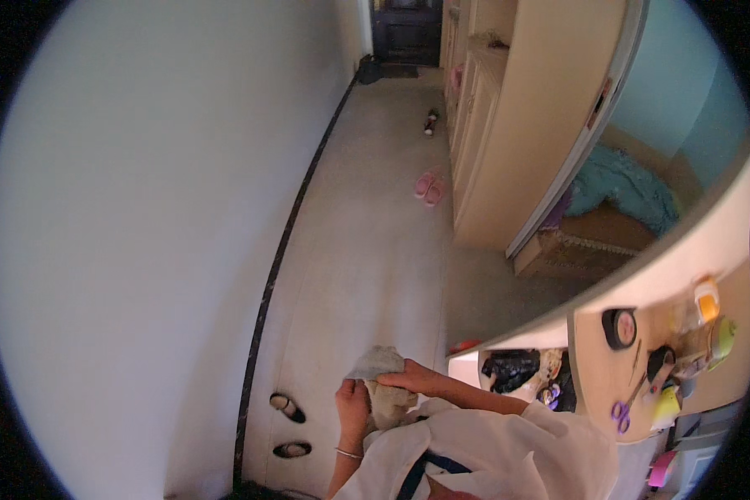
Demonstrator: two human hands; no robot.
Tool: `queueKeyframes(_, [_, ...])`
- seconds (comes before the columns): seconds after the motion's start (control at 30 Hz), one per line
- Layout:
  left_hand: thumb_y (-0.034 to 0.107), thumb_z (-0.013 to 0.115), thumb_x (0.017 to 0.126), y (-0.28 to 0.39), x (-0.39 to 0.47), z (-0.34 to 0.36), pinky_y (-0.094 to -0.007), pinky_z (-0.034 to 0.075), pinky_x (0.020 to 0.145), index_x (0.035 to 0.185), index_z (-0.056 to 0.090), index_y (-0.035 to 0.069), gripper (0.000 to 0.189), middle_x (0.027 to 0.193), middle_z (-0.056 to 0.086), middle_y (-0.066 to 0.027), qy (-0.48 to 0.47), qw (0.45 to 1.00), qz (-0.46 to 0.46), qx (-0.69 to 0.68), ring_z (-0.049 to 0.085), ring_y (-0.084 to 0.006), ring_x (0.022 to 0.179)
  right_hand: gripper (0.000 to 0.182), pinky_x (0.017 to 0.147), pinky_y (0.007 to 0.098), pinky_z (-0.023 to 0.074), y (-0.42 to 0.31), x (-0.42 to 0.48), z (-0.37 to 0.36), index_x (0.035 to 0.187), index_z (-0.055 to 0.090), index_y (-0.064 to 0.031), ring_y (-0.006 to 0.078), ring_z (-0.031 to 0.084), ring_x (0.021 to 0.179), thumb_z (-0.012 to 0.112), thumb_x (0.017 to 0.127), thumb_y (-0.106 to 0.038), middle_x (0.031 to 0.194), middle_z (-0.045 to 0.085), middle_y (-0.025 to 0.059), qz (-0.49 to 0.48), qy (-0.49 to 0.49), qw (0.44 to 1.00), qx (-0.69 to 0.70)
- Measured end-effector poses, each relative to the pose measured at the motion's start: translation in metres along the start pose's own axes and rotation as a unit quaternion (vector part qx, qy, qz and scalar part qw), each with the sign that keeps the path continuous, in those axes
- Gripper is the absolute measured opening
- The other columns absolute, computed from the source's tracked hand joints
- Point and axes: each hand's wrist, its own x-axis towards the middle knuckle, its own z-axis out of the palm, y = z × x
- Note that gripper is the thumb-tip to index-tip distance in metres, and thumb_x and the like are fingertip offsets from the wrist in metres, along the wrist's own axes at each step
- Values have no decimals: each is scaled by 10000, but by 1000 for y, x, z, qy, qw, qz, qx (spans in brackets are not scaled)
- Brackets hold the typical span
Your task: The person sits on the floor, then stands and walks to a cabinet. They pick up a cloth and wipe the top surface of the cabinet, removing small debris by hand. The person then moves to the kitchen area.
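Observation:
A pale beige cloth (389,400) is bunched up in front of my body, with a lighter grey-white part (378,361) at its top. My left hand (353,400), with a thin bangle at the wrist, grips the cloth's left edge in curled fingers. From the other side, my right hand (409,377) pinches it near the top, thumb lying across the front. The lower end of the cloth hangs close against my white shirt (506,444).
Dark flat shoes (292,449) lie on the floor at left, along the wall (131,250). Pink slippers (429,189) sit farther down the hallway by a wooden cabinet (500,156). At right, a shelf (600,375) holds purple-handled scissors (621,417), tape rolls (619,328) and jars (722,344).

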Motion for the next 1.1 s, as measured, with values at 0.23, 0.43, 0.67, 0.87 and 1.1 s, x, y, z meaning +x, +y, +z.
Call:
queueKeyframes(0.23, [128, 557, 832, 99, 157, 21, -234, 380, 546, 752, 581, 0, 153, 663, 519, 31, -114, 991, 68, 17, 437, -65, 615, 543, 892, 321, 387, -51, 83, -66, 1214, 466, -11, 188, 483, 1048, 624, 792, -315, 1159, 521, 89, -1, 137, 981, 138])
queueKeyframes(0.43, [141, 566, 833, 156, 266, 84, -239, 393, 546, 709, 566, 33, 165, 667, 524, 50, -198, 977, -18, -80, 462, -66, 619, 514, 891, 374, 425, -101, 138, -150, 1220, 450, -33, 229, 532, 1029, 620, 800, -277, 1136, 546, 105, -79, 197, 927, 309])
queueKeyframes(0.67, [110, 549, 845, 231, 393, 135, -236, 433, 627, 881, 580, 26, 97, 852, 582, -13, -184, 975, 22, -125, 533, -92, 744, 554, 881, 334, 425, -173, 271, -277, 1279, 376, -48, 193, 497, 1051, 592, 819, -269, 1170, 504, 74, -108, 70, 962, 239])
queueKeyframes(0.87, [55, 524, 853, 271, 496, 153, -298, 479, 766, 1109, 523, 29, 257, 1054, 582, -74, -158, 962, 40, -220, 567, -179, 917, 542, 946, 327, 355, -250, 360, -324, 1288, 377, -29, 178, 433, 1107, 573, 841, -264, 1214, 479, 72, -99, -41, 987, 124])
queueKeyframes(1.1, [35, 523, 834, 295, 622, 188, -315, 467, 808, 1171, 471, 19, 341, 1124, 547, -97, -214, 962, -33, -168, 557, -209, 953, 539, 966, 332, 328, -310, 446, -398, 1272, 408, -24, 200, 434, 1113, 594, 830, -272, 1225, 484, 82, -84, 12, 993, 81])
